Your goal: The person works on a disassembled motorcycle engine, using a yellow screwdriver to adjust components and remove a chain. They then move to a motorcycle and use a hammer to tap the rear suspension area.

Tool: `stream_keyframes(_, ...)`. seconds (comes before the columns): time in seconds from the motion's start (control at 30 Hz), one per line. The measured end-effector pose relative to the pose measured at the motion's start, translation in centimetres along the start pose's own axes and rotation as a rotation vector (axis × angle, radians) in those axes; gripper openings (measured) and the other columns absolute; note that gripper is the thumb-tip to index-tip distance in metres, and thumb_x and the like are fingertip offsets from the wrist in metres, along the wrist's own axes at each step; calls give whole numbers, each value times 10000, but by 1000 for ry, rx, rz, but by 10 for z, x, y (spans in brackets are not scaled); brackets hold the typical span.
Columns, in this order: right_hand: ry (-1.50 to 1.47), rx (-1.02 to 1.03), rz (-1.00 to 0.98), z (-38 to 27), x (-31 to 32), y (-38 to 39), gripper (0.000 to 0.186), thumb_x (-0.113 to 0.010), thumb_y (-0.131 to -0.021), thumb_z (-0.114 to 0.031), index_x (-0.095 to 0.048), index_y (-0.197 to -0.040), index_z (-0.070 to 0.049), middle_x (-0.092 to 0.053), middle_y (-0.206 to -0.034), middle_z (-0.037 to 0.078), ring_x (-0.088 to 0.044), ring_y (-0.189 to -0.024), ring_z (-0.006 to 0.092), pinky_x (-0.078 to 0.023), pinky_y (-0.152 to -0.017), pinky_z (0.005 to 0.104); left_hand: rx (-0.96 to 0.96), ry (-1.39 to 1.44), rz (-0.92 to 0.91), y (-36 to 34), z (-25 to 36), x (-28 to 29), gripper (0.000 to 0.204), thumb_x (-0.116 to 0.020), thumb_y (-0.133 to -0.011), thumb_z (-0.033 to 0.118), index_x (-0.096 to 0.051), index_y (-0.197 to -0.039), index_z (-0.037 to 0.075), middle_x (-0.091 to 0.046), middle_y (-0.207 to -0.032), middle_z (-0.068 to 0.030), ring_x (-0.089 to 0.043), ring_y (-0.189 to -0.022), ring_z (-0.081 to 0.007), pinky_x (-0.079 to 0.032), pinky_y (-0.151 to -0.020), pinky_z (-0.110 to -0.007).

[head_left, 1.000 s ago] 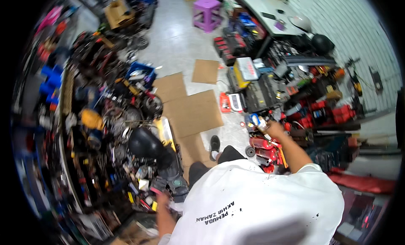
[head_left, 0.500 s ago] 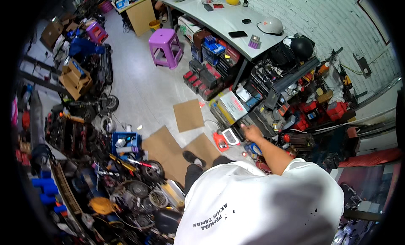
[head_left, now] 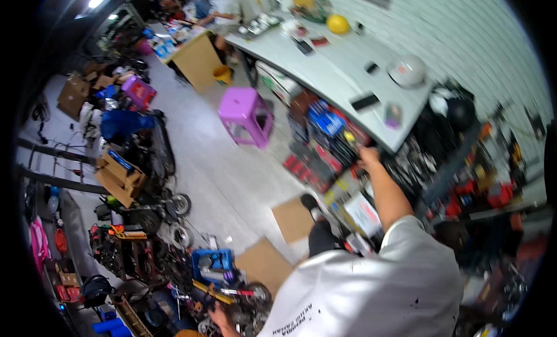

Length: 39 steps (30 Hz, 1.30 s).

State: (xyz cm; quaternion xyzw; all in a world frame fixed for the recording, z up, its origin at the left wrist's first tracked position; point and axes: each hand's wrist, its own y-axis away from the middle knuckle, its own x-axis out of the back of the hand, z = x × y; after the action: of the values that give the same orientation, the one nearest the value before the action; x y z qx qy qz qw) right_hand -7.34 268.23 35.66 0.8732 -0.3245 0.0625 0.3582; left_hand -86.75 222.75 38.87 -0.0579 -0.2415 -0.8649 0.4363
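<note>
My right hand point(head_left: 368, 158) is stretched forward beside the front corner of the white table point(head_left: 342, 70), blurred by motion. Its fingers look loosely apart, and I see nothing in them. Whether it touches the table edge I cannot tell. Below it lie boxes, among them a white box point(head_left: 363, 214) with red print. Low on the left, my left hand point(head_left: 219, 315) hangs over a heap of motorcycle parts point(head_left: 174, 302), its fingers apart and nothing seen in it. A black smartphone point(head_left: 364, 101) and a white helmet point(head_left: 407, 71) rest on the table.
A purple plastic stool point(head_left: 246, 113) stands on the floor ahead. Red-and-black boxes point(head_left: 310, 166) are stacked under the table. Cardboard sheets point(head_left: 293, 218) lie near my foot. A blue crate point(head_left: 212, 263) and wheels sit to the left. Another person point(head_left: 223, 12) is at the far end.
I have stepped forward, and the stool and table are closer. My right hand has moved from above the boxes to the table's corner. My left hand has come into view.
</note>
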Motion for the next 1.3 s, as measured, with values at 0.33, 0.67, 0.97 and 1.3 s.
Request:
stream_keyframes(0.33,473,-251,651,-216,-66,-143,1213,-808,-730,-716,-254,-1536,1,-416,-1503,268,-459,-1373,443,-490,-1042,615,496,-176,-15,104,127,-225,412,-666,-977,198,-530,-1303,-15,-689,-899,-134,-654,-673,-241,-554,-578,-377)
stream_keyframes(0.67,567,-296,658,-233,-66,-174,872,-744,-804,-418,-341,-1433,34,-470,-1451,274,-495,-1343,426,-463,-1117,506,531,-89,39,104,175,-260,340,-636,-1002,238,-566,-1254,22,-675,-830,-129,-637,-598,-229,-557,-539,-378)
stream_keyframes(0.97,-255,-111,187,-182,-68,-205,630,-814,-739,-295,-563,-1233,3,-652,-1033,204,-686,-903,353,-584,-771,513,555,-27,-66,68,127,-255,527,-662,-1000,296,-508,-1478,137,-728,-918,-184,-722,-718,-267,-590,-545,-392)
stream_keyframes(1.3,113,382,-1034,-180,-300,154,990,-818,-774,-55,-279,-1603,-104,-602,-1263,161,-616,-1114,268,-518,-967,433,301,417,-361,0,194,-415,425,-687,-987,260,-617,-1290,-30,-727,-1057,-176,-708,-934,-281,-577,-833,-442)
